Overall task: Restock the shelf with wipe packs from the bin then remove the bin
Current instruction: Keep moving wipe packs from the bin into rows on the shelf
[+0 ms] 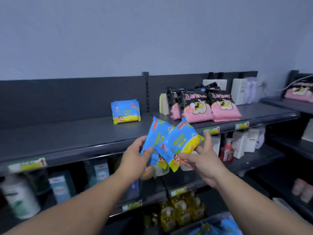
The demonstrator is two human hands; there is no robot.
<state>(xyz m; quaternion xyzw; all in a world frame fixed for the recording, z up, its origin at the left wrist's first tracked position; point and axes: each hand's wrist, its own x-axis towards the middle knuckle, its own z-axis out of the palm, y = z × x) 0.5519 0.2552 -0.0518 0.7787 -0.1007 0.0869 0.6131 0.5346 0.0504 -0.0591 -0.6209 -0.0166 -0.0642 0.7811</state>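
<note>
Dark shop shelf [67, 133] against a grey wall holds a small stack of wipe packs [125, 111], while the left hand [135, 158] grips one pack [155, 138] and the right hand [205, 160] a second pack [181, 145] in front of it, and spare packs [225, 226] wait below, so restocking looks barely begun.

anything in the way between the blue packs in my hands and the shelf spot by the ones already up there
Nothing visible. The left hand and right hand hold the wipe packs in front of the shelf; its surface beside the stocked blue packs is bare, and the pink packs stand further right.
</note>
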